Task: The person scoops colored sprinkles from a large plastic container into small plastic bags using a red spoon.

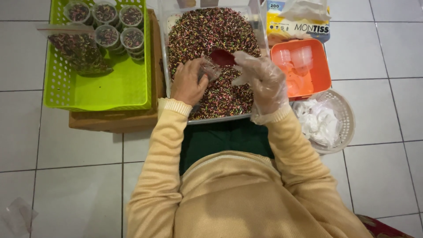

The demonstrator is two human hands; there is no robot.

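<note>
Left hand [188, 83] grips a small clear cup [210, 69] over the sprinkle tub [164, 57], fingers curled round it. Gloved right hand [263, 81], at three o'clock, pinches a red scoop [222, 57] just above the cup, at its one o'clock.

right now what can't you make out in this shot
Head view only:
- Small clear cup: mostly hidden by the left hand; fill level unseen.
- Red scoop: handle hidden in the gloved right hand.
- Clear tub of sprinkles: far end cut off by the top edge.
- White basket: crumpled contents too unclear to identify.
</note>
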